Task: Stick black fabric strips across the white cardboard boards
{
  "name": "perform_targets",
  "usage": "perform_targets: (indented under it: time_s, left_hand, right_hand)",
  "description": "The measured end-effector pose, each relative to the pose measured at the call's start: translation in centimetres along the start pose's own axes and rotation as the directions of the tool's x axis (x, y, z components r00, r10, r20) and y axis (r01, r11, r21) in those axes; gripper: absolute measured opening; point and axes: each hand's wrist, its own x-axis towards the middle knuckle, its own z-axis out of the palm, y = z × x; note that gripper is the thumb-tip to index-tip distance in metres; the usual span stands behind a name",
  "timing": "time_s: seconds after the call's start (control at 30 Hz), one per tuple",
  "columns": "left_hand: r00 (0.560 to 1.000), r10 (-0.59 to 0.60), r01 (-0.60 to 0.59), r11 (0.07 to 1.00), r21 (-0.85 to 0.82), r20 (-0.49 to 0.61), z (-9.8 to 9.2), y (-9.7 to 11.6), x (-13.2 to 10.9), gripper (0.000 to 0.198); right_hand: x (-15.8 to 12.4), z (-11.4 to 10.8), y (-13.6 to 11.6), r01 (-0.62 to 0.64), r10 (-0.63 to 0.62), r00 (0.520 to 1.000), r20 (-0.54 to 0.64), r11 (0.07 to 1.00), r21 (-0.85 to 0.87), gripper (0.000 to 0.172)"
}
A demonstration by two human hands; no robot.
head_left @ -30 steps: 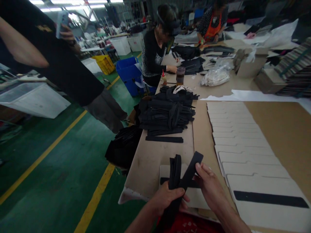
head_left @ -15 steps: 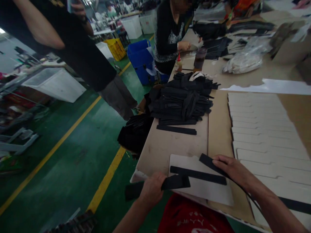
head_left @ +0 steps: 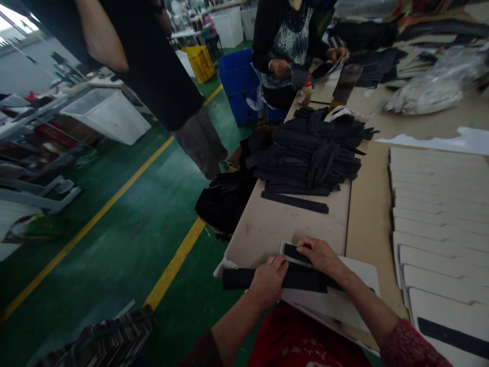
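Observation:
My left hand [head_left: 268, 280] is closed on a bunch of black strips [head_left: 237, 279] that juts past the table's near edge. My right hand [head_left: 320, 254] lies with its fingers flat on a black strip [head_left: 295, 252], pressing it onto a white card piece [head_left: 336, 300] at the near edge of the table [head_left: 275, 224]. The two hands almost touch. A single black strip [head_left: 295, 202] lies loose farther out, in front of a big pile of black strips [head_left: 311, 150].
Several white card pieces [head_left: 435, 214] lie overlapped in a row at the right; the nearest carries a black strip [head_left: 453, 336]. A person in black stands at the left on the green floor. Another person [head_left: 290, 35] works at the table's far end beside a blue bin [head_left: 237, 84].
My right hand has swung left and laid its strip flat on the white card. My left hand moved up to the card with its bunch. The view shifted right and down.

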Motion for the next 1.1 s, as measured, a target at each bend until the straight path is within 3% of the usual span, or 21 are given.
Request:
perform_targets:
  time_s: [0.5, 1.1]
  left_hand:
    - [1.0, -0.022, 0.022, 0.998, 0.065, -0.008, 0.6, 0.0, 0.8, 0.041]
    - [0.999, 0.018, -0.023, 0.988, 0.154, 0.03, 0.1, -0.1, 1.2, 0.03]
  right_hand:
    - [1.2, 1.5, -0.3, -0.022, 0.014, 1.0, -0.026, 0.941, -0.338, 0.018]
    - [1.1, 1.8, -0.9, -0.073, 0.065, 0.997, -0.033, 0.897, -0.436, 0.014]
